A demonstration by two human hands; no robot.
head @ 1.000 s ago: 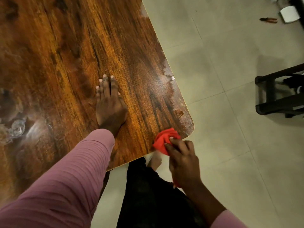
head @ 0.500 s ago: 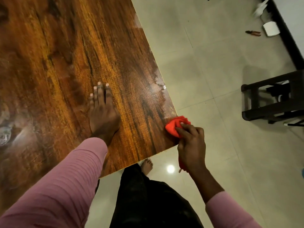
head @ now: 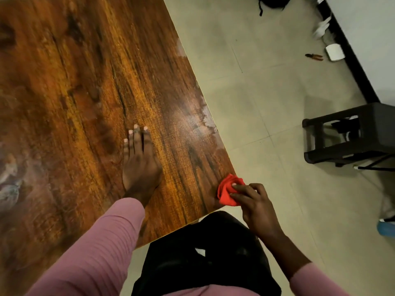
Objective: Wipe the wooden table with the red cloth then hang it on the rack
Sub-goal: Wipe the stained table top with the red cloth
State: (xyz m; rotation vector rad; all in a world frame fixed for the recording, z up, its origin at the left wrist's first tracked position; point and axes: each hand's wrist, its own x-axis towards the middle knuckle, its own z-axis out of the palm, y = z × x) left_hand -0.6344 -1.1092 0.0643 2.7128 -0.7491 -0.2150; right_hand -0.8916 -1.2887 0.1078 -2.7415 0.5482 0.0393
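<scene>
The wooden table [head: 85,92] fills the left of the head view, dark brown with pale smeared patches near its right edge. My left hand [head: 140,165] lies flat on the tabletop with straight fingers. A bunched red cloth [head: 227,192] sits at the table's near right corner. My right hand [head: 254,205] grips the cloth there, fingers curled round it, over the table's edge. No rack is clearly in view.
Pale floor tiles [head: 267,103] spread to the right. A dark stool [head: 350,135] stands at the right. Pliers [head: 313,57] and a white box [head: 334,52] lie by the black skirting at the far wall. My dark trousers [head: 203,253] are below the table's edge.
My right hand has slid the red cloth along the near corner toward the table's right edge. My left hand has stayed flat on the tabletop. The camera has turned right.
</scene>
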